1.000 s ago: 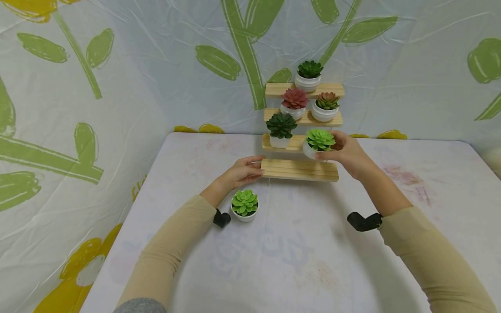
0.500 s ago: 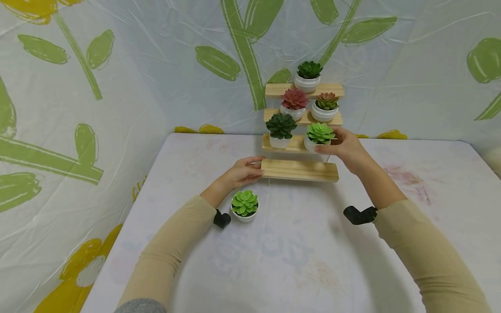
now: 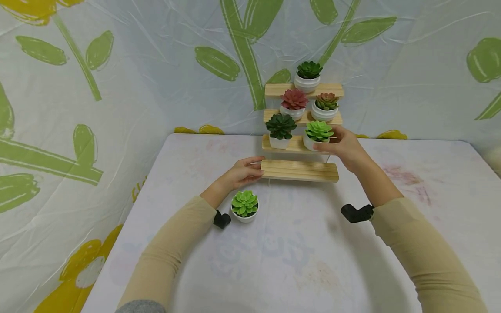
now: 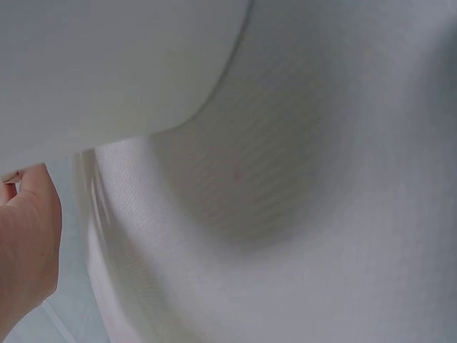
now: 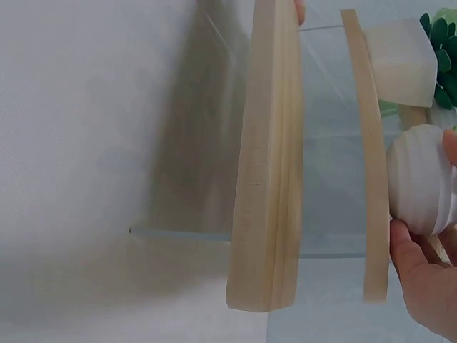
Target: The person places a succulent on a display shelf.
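Note:
My right hand (image 3: 348, 150) grips the white pot of a bright green potted succulent (image 3: 318, 131), thumb in front and fingers around its right side. That pot sits at the right of the third tier of a wooden plant stand (image 3: 299, 170); in the right wrist view its ribbed base (image 5: 418, 179) meets the board. My left hand (image 3: 238, 173) holds the left end of the stand's lowest board. Left of the gripped plant, on the same tier, is a dark green succulent (image 3: 281, 128). Another bright green succulent (image 3: 245, 206) stands on the table below my left hand.
Higher tiers carry a red succulent (image 3: 295, 102), a reddish-green succulent (image 3: 326, 104) and, at the top, a green succulent (image 3: 308, 74). Clear side panels (image 5: 332, 193) support the boards. A flower-patterned sheet (image 3: 156, 65) hangs behind the white table (image 3: 293, 274).
My right hand has moved the bright green succulent up and back onto the third tier, then slightly left. My left hand has stayed at the lowest board.

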A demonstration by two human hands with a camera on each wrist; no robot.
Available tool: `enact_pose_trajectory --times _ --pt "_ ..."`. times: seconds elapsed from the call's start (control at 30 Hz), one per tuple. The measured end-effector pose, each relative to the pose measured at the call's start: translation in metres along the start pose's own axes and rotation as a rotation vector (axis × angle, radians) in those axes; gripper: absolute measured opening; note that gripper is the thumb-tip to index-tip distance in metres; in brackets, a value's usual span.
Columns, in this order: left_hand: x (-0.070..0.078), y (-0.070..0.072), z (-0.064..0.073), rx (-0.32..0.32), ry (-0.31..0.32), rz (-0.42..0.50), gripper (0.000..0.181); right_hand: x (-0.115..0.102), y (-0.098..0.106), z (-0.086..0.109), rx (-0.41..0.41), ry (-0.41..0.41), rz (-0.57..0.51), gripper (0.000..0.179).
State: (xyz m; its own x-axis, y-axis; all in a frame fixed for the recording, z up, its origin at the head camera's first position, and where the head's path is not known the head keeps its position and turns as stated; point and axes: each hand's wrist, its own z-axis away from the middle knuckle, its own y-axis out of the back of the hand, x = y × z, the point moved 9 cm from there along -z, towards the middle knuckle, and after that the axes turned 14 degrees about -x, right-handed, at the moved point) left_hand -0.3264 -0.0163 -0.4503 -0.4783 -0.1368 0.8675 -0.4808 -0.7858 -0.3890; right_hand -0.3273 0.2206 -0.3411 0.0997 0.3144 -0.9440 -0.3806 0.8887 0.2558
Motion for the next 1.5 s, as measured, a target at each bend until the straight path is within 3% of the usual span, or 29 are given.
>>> enact_pose_trajectory --times 0.77,1.0,1.5 --pt "0.0 0.0 -0.001 -0.001 0.006 0.002 0.057 -0.004 0.004 0.002 0.014 0.013 -0.009 0.071" --pt "0.001 0.0 -0.001 0.0 0.005 0.006 0.057 -0.004 0.007 0.009 -0.01 -0.004 -0.014 0.08" --pt "0.001 0.0 0.001 0.009 0.008 -0.002 0.058 0.006 0.008 0.031 -0.055 0.05 -0.021 0.069"
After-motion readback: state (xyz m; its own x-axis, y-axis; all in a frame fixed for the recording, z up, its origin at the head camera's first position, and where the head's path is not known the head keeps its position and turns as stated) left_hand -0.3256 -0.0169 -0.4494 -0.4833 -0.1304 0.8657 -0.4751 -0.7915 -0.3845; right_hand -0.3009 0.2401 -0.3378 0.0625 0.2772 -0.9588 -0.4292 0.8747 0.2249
